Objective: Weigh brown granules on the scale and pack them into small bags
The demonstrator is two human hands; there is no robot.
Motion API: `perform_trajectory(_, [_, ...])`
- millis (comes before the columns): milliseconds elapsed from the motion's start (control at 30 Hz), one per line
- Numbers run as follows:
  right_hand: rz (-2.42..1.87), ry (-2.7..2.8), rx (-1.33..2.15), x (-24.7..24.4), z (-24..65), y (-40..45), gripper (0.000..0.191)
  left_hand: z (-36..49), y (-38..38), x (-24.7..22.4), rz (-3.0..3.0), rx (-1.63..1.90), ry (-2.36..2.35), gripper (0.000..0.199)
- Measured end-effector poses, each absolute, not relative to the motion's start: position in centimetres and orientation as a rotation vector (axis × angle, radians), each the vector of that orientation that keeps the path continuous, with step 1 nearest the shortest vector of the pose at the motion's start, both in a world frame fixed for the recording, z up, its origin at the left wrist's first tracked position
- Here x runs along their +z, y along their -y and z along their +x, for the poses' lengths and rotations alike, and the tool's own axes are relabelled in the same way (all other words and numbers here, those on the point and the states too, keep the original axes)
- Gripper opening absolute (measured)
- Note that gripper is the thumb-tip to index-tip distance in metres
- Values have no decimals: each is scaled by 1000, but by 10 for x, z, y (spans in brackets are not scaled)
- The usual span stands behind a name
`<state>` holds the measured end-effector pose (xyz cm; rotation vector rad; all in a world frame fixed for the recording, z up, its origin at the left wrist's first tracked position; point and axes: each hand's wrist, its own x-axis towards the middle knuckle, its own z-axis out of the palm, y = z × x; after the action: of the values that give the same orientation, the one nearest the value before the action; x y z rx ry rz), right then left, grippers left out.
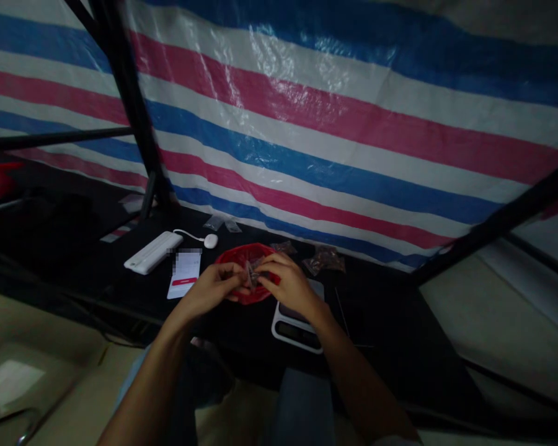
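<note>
red bag (244, 253): on black table (390, 328), partly under both hands
small packet (251, 275): shiny, pinched between both hands, above bag
left hand (209, 290): closed, gripping packet's left edge
right hand (288, 285): closed, gripping packet's right edge
scale (297, 328): white, digital, just below right hand
brown packets (323, 260): beyond right hand, beside bag
card (184, 274): just left of bag
striped tarp (307, 124): blue, pink, white, behind table

Packet (251, 275) half hidden by fingers (274, 263), card (184, 275) print pixelated, scale display (292, 330) dark
</note>
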<state>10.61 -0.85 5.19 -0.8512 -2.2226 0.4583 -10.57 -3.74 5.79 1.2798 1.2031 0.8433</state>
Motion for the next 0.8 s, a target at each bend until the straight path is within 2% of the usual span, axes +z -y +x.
perform_trajectory(100, [-872,2057,702,51,104,30,22,-98,53,64,1319,874,-1211,35])
perform_trajectory(200, [-897,1973,877,49,102,45,10,-90,66,69,1412,875,-1182,30])
perform_trajectory(300, [-892,1942,959,45,101,51,18,-83,72,70,1504,838,-1164,25])
perform_trajectory(600, [-1111,1908,743,60,106,49,13,-87,66,94,1868,665,-1596,27])
perform_trajectory(667, [-1110,1884,769,65,105,42,13,-87,63,95,1946,767,-1527,35])
perform_trajectory(767, [-1032,1822,879,67,101,27,15,-82,56,82,2055,946,-1347,73])
perform_trajectory(800, [-1004,1806,925,66,100,22,15,-80,52,76,2076,955,-1307,79])
